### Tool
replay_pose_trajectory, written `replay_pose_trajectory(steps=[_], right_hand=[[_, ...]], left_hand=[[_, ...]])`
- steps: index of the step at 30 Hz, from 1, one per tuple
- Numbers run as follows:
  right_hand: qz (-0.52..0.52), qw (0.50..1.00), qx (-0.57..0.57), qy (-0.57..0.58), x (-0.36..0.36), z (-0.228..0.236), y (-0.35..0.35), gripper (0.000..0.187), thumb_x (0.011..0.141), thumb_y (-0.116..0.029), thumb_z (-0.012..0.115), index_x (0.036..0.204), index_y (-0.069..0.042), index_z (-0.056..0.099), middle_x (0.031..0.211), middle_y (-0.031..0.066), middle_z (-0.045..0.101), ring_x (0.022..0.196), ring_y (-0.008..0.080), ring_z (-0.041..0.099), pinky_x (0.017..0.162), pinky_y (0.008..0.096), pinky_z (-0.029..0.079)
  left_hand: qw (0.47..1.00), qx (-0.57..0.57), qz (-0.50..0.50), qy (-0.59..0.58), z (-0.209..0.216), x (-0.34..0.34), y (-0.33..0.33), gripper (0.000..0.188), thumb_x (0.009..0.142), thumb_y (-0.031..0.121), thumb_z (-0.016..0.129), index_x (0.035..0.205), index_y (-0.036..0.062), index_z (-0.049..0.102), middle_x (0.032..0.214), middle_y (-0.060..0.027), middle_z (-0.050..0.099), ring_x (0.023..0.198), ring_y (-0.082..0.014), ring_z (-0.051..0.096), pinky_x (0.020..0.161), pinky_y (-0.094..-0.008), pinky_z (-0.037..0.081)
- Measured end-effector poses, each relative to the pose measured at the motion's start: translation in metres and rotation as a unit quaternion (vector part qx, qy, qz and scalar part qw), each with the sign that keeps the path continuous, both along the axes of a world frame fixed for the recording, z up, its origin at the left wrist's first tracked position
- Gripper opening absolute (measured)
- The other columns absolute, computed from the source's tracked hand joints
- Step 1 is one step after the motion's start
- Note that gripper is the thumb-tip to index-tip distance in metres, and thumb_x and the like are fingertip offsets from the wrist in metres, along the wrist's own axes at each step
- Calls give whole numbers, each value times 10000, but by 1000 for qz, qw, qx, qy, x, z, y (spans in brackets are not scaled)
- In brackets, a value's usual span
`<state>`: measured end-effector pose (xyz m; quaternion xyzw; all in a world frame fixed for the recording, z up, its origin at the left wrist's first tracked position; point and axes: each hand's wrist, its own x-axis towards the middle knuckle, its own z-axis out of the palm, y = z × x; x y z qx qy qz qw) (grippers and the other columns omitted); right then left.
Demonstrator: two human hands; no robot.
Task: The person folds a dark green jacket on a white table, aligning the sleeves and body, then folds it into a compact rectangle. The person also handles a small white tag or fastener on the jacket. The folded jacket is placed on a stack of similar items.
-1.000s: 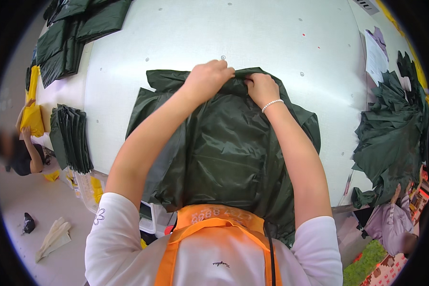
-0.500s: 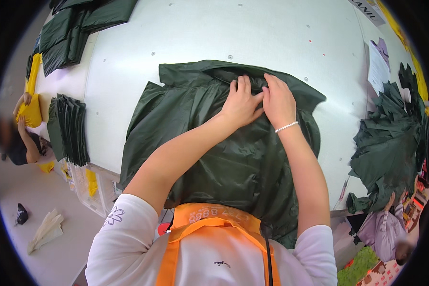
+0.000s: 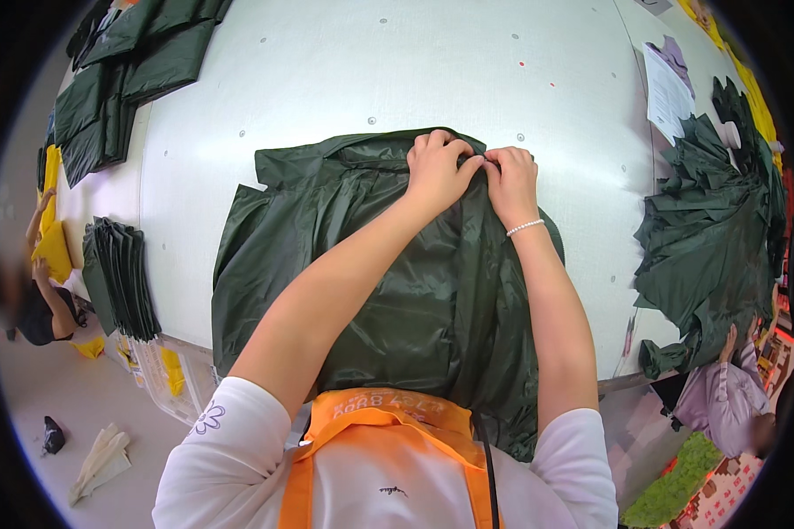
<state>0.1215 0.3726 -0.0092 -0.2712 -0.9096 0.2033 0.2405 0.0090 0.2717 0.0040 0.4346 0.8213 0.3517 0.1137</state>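
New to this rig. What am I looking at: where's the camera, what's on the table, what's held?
No machine here: a person works bare-handed. The view comes from a wide fisheye camera on that person's head, looking down, so straight edges bend toward the rim.

A dark green fabric piece lies spread on a white table. The left hand and right hand meet at its far edge and appear to pinch it.

At left are folded dark green bundles and a layered green stack; at right, a loose green heap near a white paper sheet.
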Motion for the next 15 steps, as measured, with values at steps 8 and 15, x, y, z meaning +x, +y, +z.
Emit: replay_pose_trajectory(steps=[8,15], right_hand=[[51,988,142,-24,14,29,9,96,791,-150,665,858,-110,610,863,17,575,924,220,524,800,361,384],[-23,990,132,-38,41,13,18,76,805,-141,652,855,-104,609,857,15,580,917,212,527,814,361,387]], left_hand=[[998,-14,33,-57,26,-13,0,149,793,161,653,715,44,601,762,-143,617,797,-348,580,710,-447,455],[980,-45,97,170,17,-82,-87,136,797,125,641,749,9,589,840,-159,592,819,-351,544,742,-439,441]])
